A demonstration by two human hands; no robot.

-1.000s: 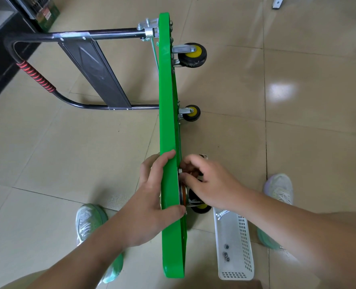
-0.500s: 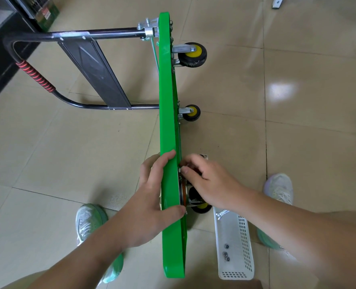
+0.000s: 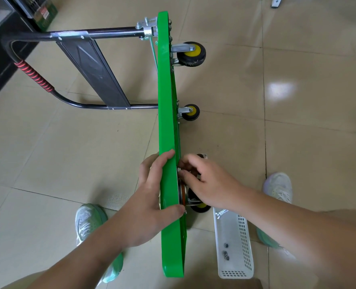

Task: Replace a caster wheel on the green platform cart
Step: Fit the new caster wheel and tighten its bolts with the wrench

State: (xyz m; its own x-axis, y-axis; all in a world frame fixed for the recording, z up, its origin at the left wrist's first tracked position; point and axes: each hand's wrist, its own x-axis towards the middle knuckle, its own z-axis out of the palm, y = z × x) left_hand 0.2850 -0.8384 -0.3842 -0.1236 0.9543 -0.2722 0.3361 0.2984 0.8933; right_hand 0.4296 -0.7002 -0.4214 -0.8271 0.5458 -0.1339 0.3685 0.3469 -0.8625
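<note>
So the caster wheel sat low and center in the frame, bolted to the underside of the green platform cart, which stood on its edge on the tile floor. Most of that wheel was hidden behind the right hand, whose fingers were curled in at the mounting plate. I couldn't tell what they were pinching, if anything. The left hand was clamped over the deck's edge. Two more wheels stuck out further up. A white basket with loose nuts lay at lower right, and the black handle ran off to the upper left.
</note>
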